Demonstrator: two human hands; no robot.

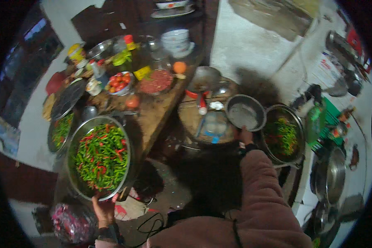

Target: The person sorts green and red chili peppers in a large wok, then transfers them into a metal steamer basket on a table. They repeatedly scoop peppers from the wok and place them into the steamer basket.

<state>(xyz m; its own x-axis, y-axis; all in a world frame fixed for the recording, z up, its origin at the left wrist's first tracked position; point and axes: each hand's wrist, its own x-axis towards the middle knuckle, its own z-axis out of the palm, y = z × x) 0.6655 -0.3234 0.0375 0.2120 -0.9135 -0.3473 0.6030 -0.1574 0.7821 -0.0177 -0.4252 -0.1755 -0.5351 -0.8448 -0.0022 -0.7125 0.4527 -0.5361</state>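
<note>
A wide metal basin [128, 161] full of green and red chili peppers [100, 158] is at the left, beside the wooden table. My left hand [104, 206] grips its near rim, with the thumb and fingers apart along the edge. On the other side, my right hand [245, 136] holds the near edge of a grey metal bowl [243, 113], whose inside looks bare of food. Close to that bowl stands a deep metal pot [300, 136] with more green and red peppers [285, 136] in it.
The wooden table [156, 122] bears a bowl of tomatoes [120, 83], a plate of reddish food [156, 82], bottles and stacked white bowls [175, 43]. A round wooden stand [189, 121] carries a wok [204, 77]. A green basket [330, 114] and metal pans [334, 176] line the right. A cable [152, 224] lies on the floor.
</note>
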